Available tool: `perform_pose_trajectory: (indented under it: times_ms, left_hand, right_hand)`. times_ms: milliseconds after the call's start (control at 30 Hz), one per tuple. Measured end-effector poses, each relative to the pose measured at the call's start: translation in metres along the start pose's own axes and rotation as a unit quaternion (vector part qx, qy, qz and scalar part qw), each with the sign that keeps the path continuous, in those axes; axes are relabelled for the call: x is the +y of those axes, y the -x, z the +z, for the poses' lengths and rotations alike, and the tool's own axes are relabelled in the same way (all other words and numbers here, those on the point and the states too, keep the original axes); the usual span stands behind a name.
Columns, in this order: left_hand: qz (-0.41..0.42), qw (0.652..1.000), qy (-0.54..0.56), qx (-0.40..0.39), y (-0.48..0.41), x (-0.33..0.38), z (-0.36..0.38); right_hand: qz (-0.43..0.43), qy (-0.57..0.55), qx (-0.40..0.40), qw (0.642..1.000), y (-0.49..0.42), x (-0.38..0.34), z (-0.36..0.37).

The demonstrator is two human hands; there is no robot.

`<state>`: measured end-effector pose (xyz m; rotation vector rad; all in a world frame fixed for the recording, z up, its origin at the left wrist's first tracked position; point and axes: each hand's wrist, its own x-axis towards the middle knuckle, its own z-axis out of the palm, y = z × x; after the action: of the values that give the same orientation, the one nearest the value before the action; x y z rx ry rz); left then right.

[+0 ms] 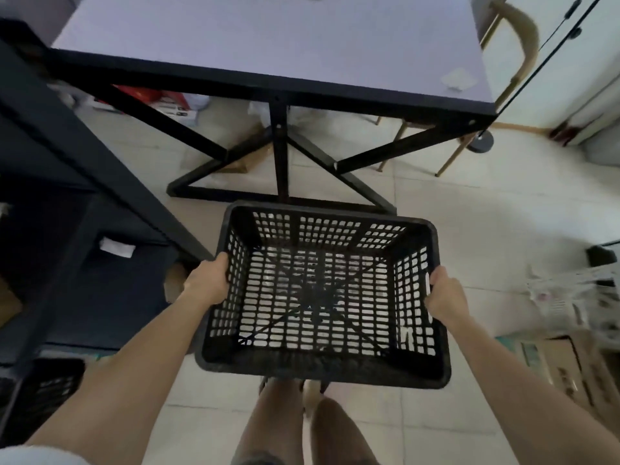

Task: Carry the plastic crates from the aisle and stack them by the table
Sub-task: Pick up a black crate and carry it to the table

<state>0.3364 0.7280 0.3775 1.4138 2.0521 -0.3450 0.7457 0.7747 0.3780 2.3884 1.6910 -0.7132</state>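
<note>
Black plastic crate [322, 293] held above floor, near table [268, 45] frame | left hand [208, 283], right hand [444, 297] curled round side rims | step: carrying | next: lower beside table, likely.

the black slatted plastic crate [322, 290] hides the person's feet, and the fingers of the left hand [208, 283] and right hand [444, 297] curl out of sight round its side rims. the pale-topped black-framed table [268, 45] is cut off by the top edge. a second dark latticed crate [43, 394] is dim and cropped at lower left. red boxes [141, 92] under the table are blurred.
</note>
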Motion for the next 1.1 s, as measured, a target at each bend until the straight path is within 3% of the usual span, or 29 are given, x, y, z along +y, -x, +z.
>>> perform_pose_trajectory:
  times_ms: [600,1100]
  left_hand:
    - [-0.012,0.997,0.071,-0.007,-0.2,0.04,0.028]
    - [-0.021,0.996,0.085,0.023,-0.248,0.052,0.053]
  right_hand:
    - [0.031,-0.014,-0.058,0.998,-0.21,-0.05,0.044]
    - [0.08,-0.035,-0.068,0.994,-0.257,-0.048,0.084]
